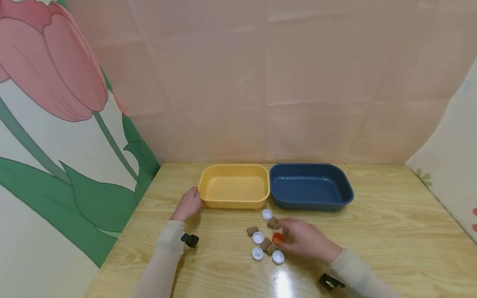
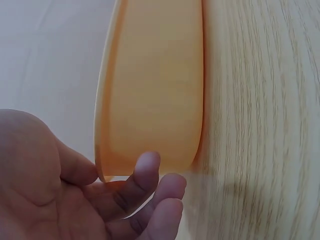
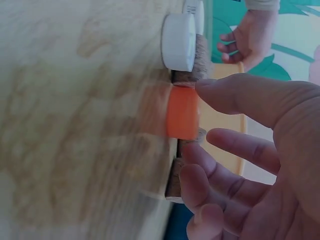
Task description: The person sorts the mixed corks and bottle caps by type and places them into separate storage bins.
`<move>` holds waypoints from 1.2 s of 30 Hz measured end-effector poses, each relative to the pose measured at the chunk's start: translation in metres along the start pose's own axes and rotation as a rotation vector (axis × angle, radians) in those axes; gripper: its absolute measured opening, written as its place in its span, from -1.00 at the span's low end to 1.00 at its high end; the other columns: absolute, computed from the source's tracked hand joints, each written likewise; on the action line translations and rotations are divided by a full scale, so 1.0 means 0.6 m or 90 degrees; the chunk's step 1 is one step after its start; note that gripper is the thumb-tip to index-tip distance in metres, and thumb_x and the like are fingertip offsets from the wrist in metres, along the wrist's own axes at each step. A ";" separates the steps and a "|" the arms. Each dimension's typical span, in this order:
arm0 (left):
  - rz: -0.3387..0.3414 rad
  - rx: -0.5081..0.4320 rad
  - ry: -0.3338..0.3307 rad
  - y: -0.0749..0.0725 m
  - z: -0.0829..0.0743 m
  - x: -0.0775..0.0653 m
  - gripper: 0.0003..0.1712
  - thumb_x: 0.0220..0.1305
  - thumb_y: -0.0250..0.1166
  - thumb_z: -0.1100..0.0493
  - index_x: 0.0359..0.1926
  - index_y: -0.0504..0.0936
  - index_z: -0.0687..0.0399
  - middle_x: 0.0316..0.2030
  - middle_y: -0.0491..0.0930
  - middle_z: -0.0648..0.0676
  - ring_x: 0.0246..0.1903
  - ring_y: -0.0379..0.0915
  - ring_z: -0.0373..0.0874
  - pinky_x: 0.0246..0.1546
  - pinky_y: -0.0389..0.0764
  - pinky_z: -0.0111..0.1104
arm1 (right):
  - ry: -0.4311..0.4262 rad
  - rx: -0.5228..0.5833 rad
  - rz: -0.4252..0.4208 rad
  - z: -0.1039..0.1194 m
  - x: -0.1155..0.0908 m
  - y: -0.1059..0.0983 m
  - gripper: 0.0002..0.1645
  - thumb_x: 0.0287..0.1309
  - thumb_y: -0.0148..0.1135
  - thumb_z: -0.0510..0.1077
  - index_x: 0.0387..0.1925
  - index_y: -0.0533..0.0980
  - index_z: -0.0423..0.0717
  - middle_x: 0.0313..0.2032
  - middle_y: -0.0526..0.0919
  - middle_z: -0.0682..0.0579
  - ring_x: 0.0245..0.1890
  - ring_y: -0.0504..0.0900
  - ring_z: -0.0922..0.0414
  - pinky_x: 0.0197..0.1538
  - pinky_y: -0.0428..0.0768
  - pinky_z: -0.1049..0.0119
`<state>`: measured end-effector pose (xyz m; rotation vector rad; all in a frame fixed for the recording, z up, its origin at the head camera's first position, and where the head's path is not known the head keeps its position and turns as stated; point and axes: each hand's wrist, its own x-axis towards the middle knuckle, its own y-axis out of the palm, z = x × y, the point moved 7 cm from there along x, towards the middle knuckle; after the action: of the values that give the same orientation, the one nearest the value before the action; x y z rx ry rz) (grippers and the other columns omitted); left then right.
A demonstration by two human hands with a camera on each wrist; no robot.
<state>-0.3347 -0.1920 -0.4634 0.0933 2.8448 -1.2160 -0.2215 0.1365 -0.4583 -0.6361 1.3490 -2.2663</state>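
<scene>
At the left end of the yellow tray (image 1: 234,204), my left hand (image 1: 189,204) holds the rim. In the left wrist view its thumb meets the rim edge of the yellow tray (image 2: 155,90), with the fingers bent around the end wall. My right hand (image 1: 307,240) reaches over the small pile, thumb and fingers spread on either side of an orange bottle cap (image 1: 277,238). The right wrist view has the thumb by one edge of the orange cap (image 3: 183,113) and fingertips near the other. Brown cork pieces (image 1: 252,231) and white bottle caps (image 1: 258,237) lie around it.
A dark blue tray (image 1: 311,205) stands against the yellow one's right side, near the back of the wooden table (image 1: 391,231). Behind them hangs a pinkish cloth (image 1: 279,82). A tulip-patterned wall (image 1: 56,136) rises at the left. Both wrists wear small black devices (image 1: 190,240).
</scene>
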 end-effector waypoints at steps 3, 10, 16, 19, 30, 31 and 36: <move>0.004 -0.002 -0.004 0.001 0.001 -0.002 -0.54 0.57 -0.23 0.15 0.23 0.43 0.30 -0.29 0.62 0.14 -0.34 0.54 -0.08 -0.35 0.51 -0.30 | -0.008 0.005 0.007 0.003 0.000 0.006 -0.55 -0.06 0.51 -0.12 -0.06 0.62 -0.07 -0.37 0.59 0.19 -0.40 0.49 0.34 -0.33 0.55 0.34; 0.009 -0.002 -0.009 -0.001 -0.001 -0.001 -0.55 0.56 -0.23 0.15 0.20 0.43 0.30 -0.31 0.62 0.13 -0.35 0.53 -0.08 -0.36 0.48 -0.32 | -0.018 0.018 0.016 0.001 0.001 0.011 -0.68 -0.02 0.49 -0.13 -0.18 0.60 0.00 -0.40 0.54 0.23 -0.42 0.45 0.35 -0.38 0.51 0.37; 0.009 0.004 -0.007 -0.002 -0.003 0.000 -0.52 0.55 -0.22 0.15 0.27 0.39 0.32 -0.32 0.63 0.13 -0.38 0.52 -0.10 -0.36 0.48 -0.32 | -0.022 0.027 0.013 0.000 0.003 0.010 -0.73 0.01 0.48 -0.16 -0.23 0.59 0.03 -0.43 0.52 0.22 -0.44 0.44 0.35 -0.41 0.48 0.38; 0.006 0.001 -0.013 -0.003 -0.003 0.000 -0.50 0.55 -0.23 0.15 0.31 0.36 0.31 -0.33 0.63 0.14 -0.42 0.51 -0.10 -0.39 0.48 -0.32 | -0.018 0.020 0.013 -0.002 0.003 0.010 -0.73 0.01 0.48 -0.15 -0.22 0.59 0.04 -0.42 0.54 0.23 -0.44 0.45 0.36 -0.40 0.49 0.37; -0.001 -0.008 -0.032 0.001 -0.001 0.005 -0.50 0.55 -0.25 0.08 0.26 0.40 0.25 -0.39 0.60 0.12 -0.49 0.49 -0.09 -0.42 0.47 -0.32 | 0.008 0.026 0.004 -0.011 0.007 -0.024 -0.71 0.04 0.46 -0.18 -0.14 0.64 -0.01 -0.37 0.62 0.22 -0.40 0.53 0.33 -0.35 0.55 0.38; -0.003 -0.004 -0.031 0.000 -0.002 0.005 -0.51 0.55 -0.25 0.08 0.25 0.40 0.25 -0.38 0.60 0.11 -0.48 0.49 -0.09 -0.40 0.47 -0.31 | 0.014 0.025 0.002 -0.013 0.007 -0.031 -0.69 0.03 0.46 -0.20 -0.14 0.64 -0.03 -0.38 0.61 0.21 -0.44 0.50 0.33 -0.39 0.52 0.40; -0.013 0.008 -0.021 -0.001 -0.005 0.006 -0.51 0.54 -0.24 0.11 0.23 0.43 0.29 -0.31 0.61 0.14 -0.37 0.52 -0.06 -0.27 0.51 -0.24 | 0.055 0.015 -0.018 -0.030 0.011 -0.073 -0.69 0.01 0.47 -0.22 -0.14 0.64 -0.02 -0.46 0.52 0.16 -0.66 0.26 0.35 -0.59 0.31 0.43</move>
<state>-0.3383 -0.1901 -0.4608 0.0455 2.8171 -1.2280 -0.2429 0.1645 -0.4258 -0.5584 1.3590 -2.3526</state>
